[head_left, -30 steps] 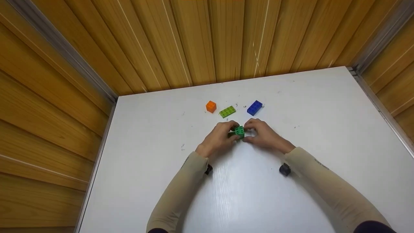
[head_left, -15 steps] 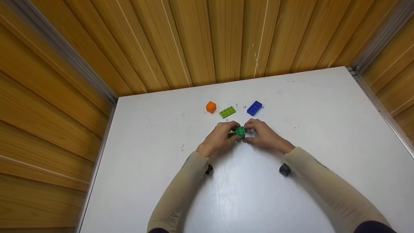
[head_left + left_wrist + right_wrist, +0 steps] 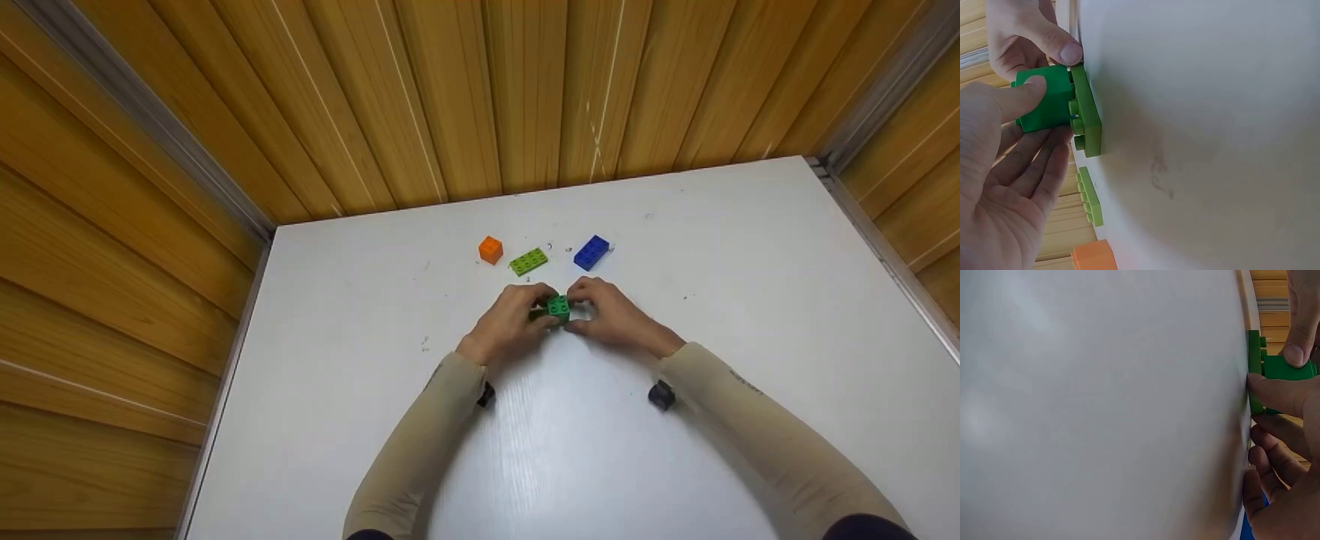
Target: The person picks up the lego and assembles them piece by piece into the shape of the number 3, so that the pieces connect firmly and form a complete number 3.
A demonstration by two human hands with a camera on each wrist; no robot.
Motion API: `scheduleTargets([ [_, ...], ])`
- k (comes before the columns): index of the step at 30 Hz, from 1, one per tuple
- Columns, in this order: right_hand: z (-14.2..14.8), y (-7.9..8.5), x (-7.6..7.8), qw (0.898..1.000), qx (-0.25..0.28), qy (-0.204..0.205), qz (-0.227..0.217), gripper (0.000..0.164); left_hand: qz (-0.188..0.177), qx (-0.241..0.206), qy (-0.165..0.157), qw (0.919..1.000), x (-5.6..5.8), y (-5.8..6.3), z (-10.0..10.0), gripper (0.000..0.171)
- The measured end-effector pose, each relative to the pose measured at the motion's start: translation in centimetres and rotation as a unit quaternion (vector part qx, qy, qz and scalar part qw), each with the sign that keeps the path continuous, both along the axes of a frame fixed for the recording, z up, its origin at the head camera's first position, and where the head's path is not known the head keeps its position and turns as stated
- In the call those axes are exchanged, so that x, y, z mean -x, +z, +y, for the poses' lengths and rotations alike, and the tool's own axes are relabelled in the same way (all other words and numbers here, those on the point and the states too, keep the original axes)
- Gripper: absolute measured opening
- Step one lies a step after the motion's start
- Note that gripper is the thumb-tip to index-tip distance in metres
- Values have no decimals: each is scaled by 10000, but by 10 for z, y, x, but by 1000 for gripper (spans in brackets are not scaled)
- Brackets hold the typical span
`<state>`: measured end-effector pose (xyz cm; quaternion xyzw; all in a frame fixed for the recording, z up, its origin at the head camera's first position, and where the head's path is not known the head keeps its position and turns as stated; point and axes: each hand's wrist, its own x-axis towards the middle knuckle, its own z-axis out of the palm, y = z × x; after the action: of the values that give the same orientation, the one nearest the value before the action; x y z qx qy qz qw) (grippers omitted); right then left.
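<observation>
My left hand [image 3: 504, 321] pinches a dark green toy building brick [image 3: 558, 306] between thumb and fingers, studs facing up. Under that brick lies a flat green building plate [image 3: 1088, 121], with some of its studs showing beside the brick in the left wrist view. My right hand [image 3: 616, 315] grips the plate at its right end; its thumb [image 3: 1272, 391] lies on the plate's side in the right wrist view. Whether brick and plate are fully joined I cannot tell. Beyond the hands, a lime green plate [image 3: 529, 261] lies on the table, bearing two rows of studs.
An orange brick [image 3: 490, 250] stands left of the lime plate, and a blue brick [image 3: 591, 253] lies to its right. All rest on the white table [image 3: 360, 390]. Wood-panelled walls [image 3: 465, 97] rise behind the table and at both sides.
The dark green brick has shifted very slightly to the right between my hands. Both hands keep nearly the same place and hold; the loose pieces stay where they were.
</observation>
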<state>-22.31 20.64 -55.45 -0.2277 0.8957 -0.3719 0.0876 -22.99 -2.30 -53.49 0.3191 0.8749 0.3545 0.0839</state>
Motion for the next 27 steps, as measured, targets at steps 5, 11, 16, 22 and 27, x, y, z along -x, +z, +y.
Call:
scheduleTargets([
  [5, 0, 0, 0, 10000, 54, 41, 0, 34, 29, 20, -11, 10000, 0, -1, -1, 31],
  [11, 2, -1, 1, 9999, 104, 60, 53, 34, 64, -4, -31, 10000, 2, -3, 0, 30],
  [16, 2, -2, 1, 10000, 49, 33, 68, 34, 76, 39, -41, 10000, 2, -3, 0, 31],
  [22, 2, -2, 2, 10000, 42, 12, -3, 35, 96, 134, -31, 9999, 2, -3, 1, 31],
  [27, 1, 0, 2, 10000, 56, 60, -1, 35, 171, 126, -25, 9998, 1, -2, 1, 30],
])
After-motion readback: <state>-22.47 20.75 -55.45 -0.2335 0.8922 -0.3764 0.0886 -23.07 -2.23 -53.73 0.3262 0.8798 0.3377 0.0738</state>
